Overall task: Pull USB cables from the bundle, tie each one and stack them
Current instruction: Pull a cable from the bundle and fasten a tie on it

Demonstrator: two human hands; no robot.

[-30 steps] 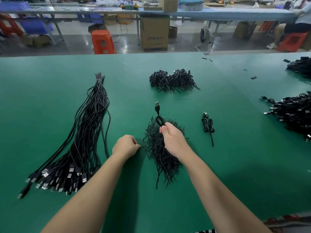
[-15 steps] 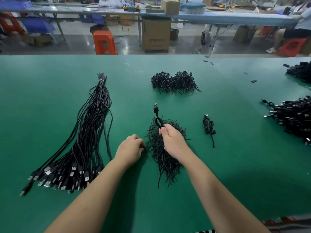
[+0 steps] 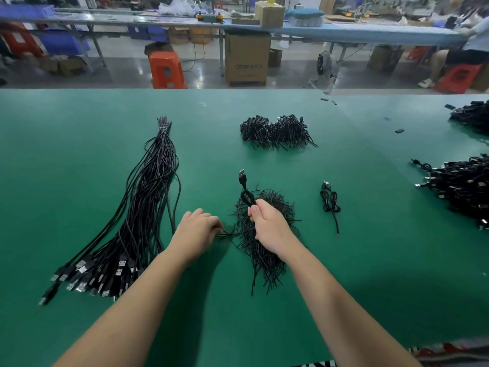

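A long bundle of black USB cables [image 3: 143, 215] lies on the left of the green table [image 3: 79, 154], plugs toward me. My right hand [image 3: 270, 226] grips a coiled black USB cable [image 3: 247, 196] whose plug sticks up beyond the fist. It hovers over a heap of short black twist ties [image 3: 264, 250]. My left hand [image 3: 197, 229] sits at the heap's left edge, fingers curled, pinching a thin black tie [image 3: 225, 234]. One tied cable [image 3: 330, 201] lies to the right of the heap.
A second pile of black ties [image 3: 275, 132] lies farther back at centre. Stacks of tied cables [image 3: 460, 186] fill the right edge. Beyond the table's far edge stand an orange stool [image 3: 166, 70], a cardboard box [image 3: 247, 59] and a seated person [image 3: 460, 51].
My left hand has slid right to the edge of the tie heap and taken a tie. The right hand still holds the coiled cable in about the same place.
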